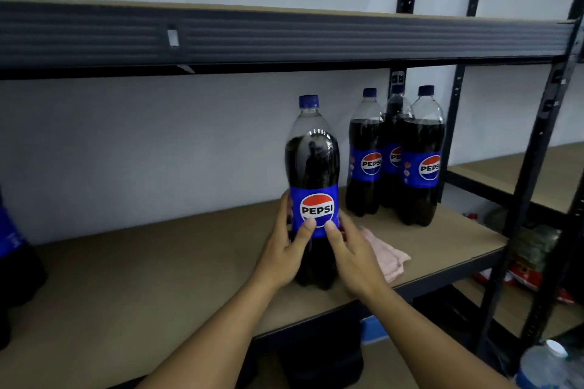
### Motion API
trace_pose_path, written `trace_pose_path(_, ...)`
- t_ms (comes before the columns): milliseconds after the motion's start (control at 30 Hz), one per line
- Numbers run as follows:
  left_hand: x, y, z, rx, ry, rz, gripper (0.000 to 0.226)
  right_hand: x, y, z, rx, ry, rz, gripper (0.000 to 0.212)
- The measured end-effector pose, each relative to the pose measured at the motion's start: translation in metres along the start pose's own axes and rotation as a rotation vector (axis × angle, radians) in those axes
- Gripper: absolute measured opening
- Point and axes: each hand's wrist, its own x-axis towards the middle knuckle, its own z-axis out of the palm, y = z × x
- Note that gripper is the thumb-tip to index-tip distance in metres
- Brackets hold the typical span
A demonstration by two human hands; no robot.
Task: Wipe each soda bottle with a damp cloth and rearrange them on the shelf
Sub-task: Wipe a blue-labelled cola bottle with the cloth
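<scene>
A large Pepsi bottle point(313, 167) with a blue cap and blue label stands upright on the brown shelf board point(158, 278). My left hand point(286, 249) wraps its left side, thumb on the label. My right hand point(350, 249) holds its right side, thumb on the label too. A pink cloth point(387, 257) lies on the board just right of my right hand, untouched. Three more Pepsi bottles point(417, 161) stand grouped at the back right of the same shelf.
Part of another Pepsi bottle point(12, 259) shows at the left edge. A dark metal shelf beam point(284, 38) runs overhead. Black uprights point(531, 183) stand at the right. A clear water bottle point(546, 366) sits at the lower right, with packaged goods point(524, 271) on a lower shelf.
</scene>
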Motion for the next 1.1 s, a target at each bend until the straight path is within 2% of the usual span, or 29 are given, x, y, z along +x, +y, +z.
trace_pose_path(167, -0.021, 0.0, -0.042, 0.025, 0.034, -0.044, 0.069, -0.003, -0.007, 0.035, 0.087, -0.069, 0.001, 0.031)
trace_pose_path(367, -0.052, 0.008, -0.115, 0.105, 0.135, -0.124, 0.054, -0.004, -0.019, 0.11, 0.059, -0.124, -0.041, 0.041)
trace_pose_path(567, -0.084, 0.004, -0.201, 0.156, 0.297, -0.185, 0.065, 0.0, -0.031, 0.202, 0.047, -0.239, -0.094, 0.028)
trace_pose_path(700, -0.099, -0.002, -0.252, 0.185, 0.402, -0.211, 0.062, 0.002, -0.033, 0.267, 0.049, -0.348, -0.125, 0.037)
trace_pose_path(833, -0.112, -0.005, -0.294, 0.241, 0.488, -0.236, 0.061, 0.001, -0.035, 0.323, 0.064, -0.391, -0.124, 0.051)
trace_pose_path(967, -0.117, -0.011, -0.32, 0.309, 0.586, -0.215, 0.051, 0.007, -0.032, 0.36, 0.105, -0.441, -0.129, 0.062)
trace_pose_path(1100, -0.119, -0.025, -0.337, 0.352, 0.657, -0.217, 0.066, 0.011, -0.033, 0.376, 0.156, -0.466, -0.104, 0.046)
